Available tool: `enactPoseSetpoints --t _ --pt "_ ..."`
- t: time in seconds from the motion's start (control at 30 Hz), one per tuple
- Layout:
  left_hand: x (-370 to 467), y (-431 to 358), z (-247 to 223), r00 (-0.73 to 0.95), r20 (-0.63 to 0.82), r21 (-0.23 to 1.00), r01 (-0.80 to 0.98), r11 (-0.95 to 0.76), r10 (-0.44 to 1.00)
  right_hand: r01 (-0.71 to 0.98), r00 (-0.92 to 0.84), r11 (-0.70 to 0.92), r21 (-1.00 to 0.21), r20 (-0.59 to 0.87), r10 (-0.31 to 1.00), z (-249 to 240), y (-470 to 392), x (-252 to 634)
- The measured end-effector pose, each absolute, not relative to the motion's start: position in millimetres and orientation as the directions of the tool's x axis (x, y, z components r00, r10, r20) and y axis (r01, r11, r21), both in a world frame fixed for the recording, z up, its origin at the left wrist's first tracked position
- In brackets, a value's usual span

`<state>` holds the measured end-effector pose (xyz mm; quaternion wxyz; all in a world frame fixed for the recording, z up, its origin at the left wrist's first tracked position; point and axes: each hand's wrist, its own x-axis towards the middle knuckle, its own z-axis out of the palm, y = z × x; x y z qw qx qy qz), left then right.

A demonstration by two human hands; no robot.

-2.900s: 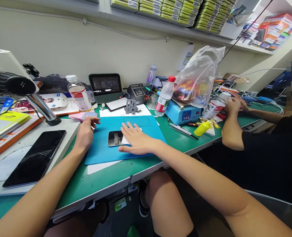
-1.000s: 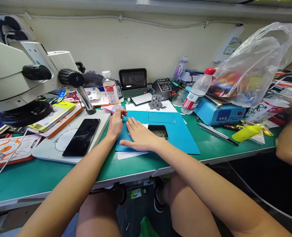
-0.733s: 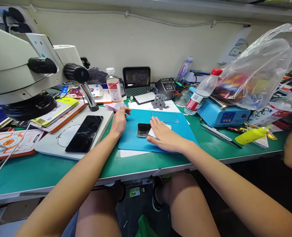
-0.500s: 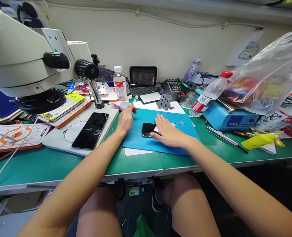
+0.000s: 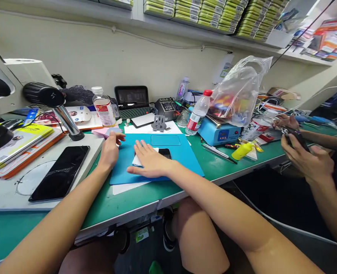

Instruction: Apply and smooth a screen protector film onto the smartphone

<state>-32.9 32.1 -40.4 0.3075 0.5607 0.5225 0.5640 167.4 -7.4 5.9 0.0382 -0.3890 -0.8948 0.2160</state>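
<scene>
A small phone (image 5: 165, 153) lies face up on the blue mat (image 5: 185, 160). Over its left part, my right hand (image 5: 150, 160) rests flat with fingers spread, pressing a white cloth (image 5: 137, 161) against the screen. My left hand (image 5: 111, 150) is at the mat's left edge, its fingers curled beside a pink pad (image 5: 102, 131); whether they hold anything is hidden. A larger black phone (image 5: 60, 173) lies on the white microscope base (image 5: 80, 163), left of my left forearm.
Bottles (image 5: 104, 108), a small display (image 5: 132, 98) and a black device (image 5: 165, 108) line the back. A blue machine (image 5: 220, 131) bears a plastic bag (image 5: 234, 91). At the right, another person's hands hold a dark phone (image 5: 296, 139).
The view has swung right, bringing another person's hands into sight. My right hand has slid with the cloth from the phone's right part to its left part. My left hand stays by the pad.
</scene>
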Motion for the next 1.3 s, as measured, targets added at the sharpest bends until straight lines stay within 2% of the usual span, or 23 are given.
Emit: enactPoseSetpoints --t 0.13,0.3,0.53,0.8,1.03,1.3 --pt "-33 31 -39 -0.208 0.301 0.933 0.269 -0.241 0.931 0.759 -0.608 0.518 -0.394 -0.146 0.780 9 9 194" --pt "-31 29 -36 -0.214 0.315 0.925 0.289 -0.248 0.924 0.781 -0.582 0.502 -0.371 -0.143 0.800 7 18 171" --pt "-30 27 -36 -0.231 0.308 0.926 0.296 -0.235 0.923 0.647 -0.717 0.639 -0.416 -0.046 0.696 1 -11 162" --pt "-28 31 -35 -0.225 0.321 0.912 0.335 -0.237 0.920 0.710 -0.663 0.580 -0.399 -0.102 0.742 5 15 160" --pt "-32 31 -37 -0.220 0.333 0.899 0.368 -0.238 0.917 0.591 -0.765 0.691 -0.417 -0.019 0.644 -1 2 165" --pt "-28 27 -32 -0.123 0.378 0.841 0.461 -0.284 0.918 0.644 -0.744 0.665 -0.379 -0.111 0.658 3 16 184"
